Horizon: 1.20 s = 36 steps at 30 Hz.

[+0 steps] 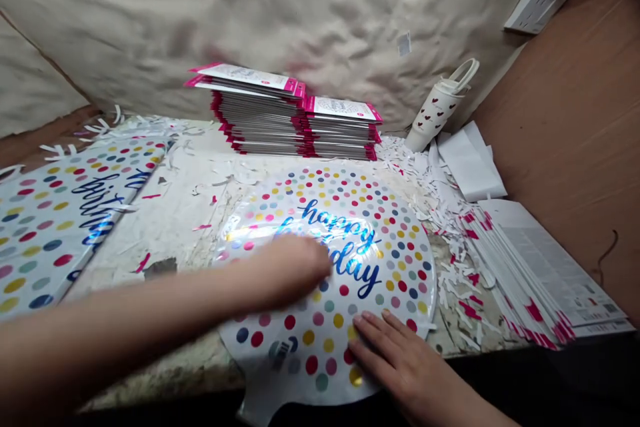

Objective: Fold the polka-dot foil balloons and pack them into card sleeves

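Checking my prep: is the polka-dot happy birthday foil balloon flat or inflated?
Flat: the balloon lies spread on the table beneath the left hand and right hand, with no visible bulge.

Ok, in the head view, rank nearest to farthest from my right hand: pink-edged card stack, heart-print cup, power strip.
From your right hand:
1. Pink-edged card stack, to its right.
2. Heart-print cup, back of the table.
3. Power strip, high up at right.

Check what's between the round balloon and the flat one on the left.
Head view: worktop strewn with white and pink paper scraps, plus a dark patch, between the round balloon and the flat one.
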Available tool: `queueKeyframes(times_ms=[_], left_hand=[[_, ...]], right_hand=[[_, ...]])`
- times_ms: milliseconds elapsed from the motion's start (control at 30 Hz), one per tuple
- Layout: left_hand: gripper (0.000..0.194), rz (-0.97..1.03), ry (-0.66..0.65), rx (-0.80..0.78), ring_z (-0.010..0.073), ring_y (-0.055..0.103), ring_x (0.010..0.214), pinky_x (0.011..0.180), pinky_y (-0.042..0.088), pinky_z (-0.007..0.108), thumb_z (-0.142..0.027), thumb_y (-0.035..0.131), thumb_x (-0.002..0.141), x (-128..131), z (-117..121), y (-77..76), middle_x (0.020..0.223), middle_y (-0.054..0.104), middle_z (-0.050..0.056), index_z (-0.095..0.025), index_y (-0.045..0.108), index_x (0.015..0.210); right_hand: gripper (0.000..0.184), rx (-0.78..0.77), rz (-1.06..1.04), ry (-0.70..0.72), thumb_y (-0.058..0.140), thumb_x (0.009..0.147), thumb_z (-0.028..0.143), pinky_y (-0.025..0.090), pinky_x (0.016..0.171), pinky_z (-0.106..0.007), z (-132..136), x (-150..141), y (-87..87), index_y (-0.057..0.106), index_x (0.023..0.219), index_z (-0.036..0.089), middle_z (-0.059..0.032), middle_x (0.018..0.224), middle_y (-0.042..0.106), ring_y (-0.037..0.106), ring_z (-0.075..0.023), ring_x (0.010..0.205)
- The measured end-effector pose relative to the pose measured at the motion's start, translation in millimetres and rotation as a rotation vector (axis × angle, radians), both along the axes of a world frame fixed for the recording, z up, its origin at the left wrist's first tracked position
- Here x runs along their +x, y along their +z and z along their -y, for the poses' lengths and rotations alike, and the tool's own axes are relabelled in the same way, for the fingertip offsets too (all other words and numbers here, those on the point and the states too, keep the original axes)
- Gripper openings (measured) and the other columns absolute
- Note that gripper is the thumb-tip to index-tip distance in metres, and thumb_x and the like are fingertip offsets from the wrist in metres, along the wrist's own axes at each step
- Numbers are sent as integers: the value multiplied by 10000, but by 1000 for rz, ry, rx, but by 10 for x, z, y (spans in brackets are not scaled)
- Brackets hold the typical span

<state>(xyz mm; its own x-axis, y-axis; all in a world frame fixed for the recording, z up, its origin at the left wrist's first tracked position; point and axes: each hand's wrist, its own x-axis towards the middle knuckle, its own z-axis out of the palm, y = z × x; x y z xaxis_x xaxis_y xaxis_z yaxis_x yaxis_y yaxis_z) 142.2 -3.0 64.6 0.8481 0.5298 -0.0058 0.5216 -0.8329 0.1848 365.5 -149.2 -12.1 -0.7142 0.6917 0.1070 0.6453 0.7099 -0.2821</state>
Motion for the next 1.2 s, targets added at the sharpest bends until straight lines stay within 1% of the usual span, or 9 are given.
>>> queueKeyframes(times_ms=[67, 167, 367, 500, 600, 767, 967, 1100, 1200], left_hand=[[156, -46, -243, -196, 169, 577, 642, 599, 486, 255, -329, 598, 744, -66, 642, -297, 715, 649, 37, -187, 641, 794], [270, 7, -143, -341, 191, 588, 772, 682, 481, 277, -199, 461, 821, -200, 1106, -555, 885, 648, 85, -149, 592, 1052], [106, 113, 295, -887, 126, 539, 658, 575, 379, 197, -258, 617, 707, -288, 772, -663, 674, 586, -17, -166, 594, 660], [287, 135, 341, -1279, 98, 445, 538, 491, 313, 195, -439, 612, 700, -245, 481, -669, 582, 503, -43, -157, 563, 695], [253, 101, 315, -1067, 110, 463, 538, 483, 324, 201, -425, 523, 766, -146, 450, -531, 604, 522, -33, -175, 528, 729], [255, -113, 138, -367, 216, 599, 757, 634, 436, 295, -166, 426, 771, -332, 634, -280, 855, 650, 64, -196, 547, 994], [499, -185, 487, 68, 323, 513, 1099, 913, 403, 458, -218, 416, 774, -1160, 589, -165, 1210, 554, 142, -180, 439, 1271], [778, -4, 313, -19, 299, 291, 1313, 1061, 274, 447, -409, 523, 742, -1301, 559, -423, 1464, 283, 43, -260, 178, 1423], [581, -3, 158, -120, 242, 341, 1298, 1070, 286, 402, -191, 420, 782, -1273, 603, -826, 1397, 404, -10, -298, 382, 1352]], right_hand=[[428, -16, -113, -63, 432, 820, 72, 482, 919, -360, 24, -44, -31, 504, 1239, 131, -133, 1182, 603, 565, -224, 1101], [395, -133, -285, -168, 384, 845, 78, 498, 882, -257, 24, -47, -52, 530, 1202, 161, -81, 1122, 646, 604, -149, 1035], [342, -438, -296, -261, 504, 799, 113, 470, 906, -290, -67, 6, 27, 649, 1072, 260, -28, 1114, 651, 604, -161, 1021], [522, -651, -272, -231, 766, 608, 372, 464, 890, -302, -218, 31, 233, 631, 1102, 272, -27, 1132, 631, 583, -220, 1033], [537, -651, -218, -265, 713, 653, 451, 482, 805, -297, -315, -131, 322, 587, 1143, 270, -27, 1056, 654, 614, -217, 931], [298, -434, -178, -364, 461, 723, 80, 463, 718, -255, -351, -408, 124, 645, 913, 215, -18, 844, 678, 621, -169, 793], [391, -358, -480, -472, 398, 671, 60, 496, 724, -261, -250, -328, -44, 630, 950, 207, -19, 882, 682, 634, -165, 810], [522, -170, -417, -274, 407, 609, 59, 488, 869, -343, -65, -358, -94, 609, 1075, 182, -54, 1042, 669, 605, -211, 991], [694, -24, -247, -215, 389, 612, 22, 400, 999, -438, 26, -219, -229, 462, 1291, 145, -98, 1276, 535, 443, -246, 1224]])
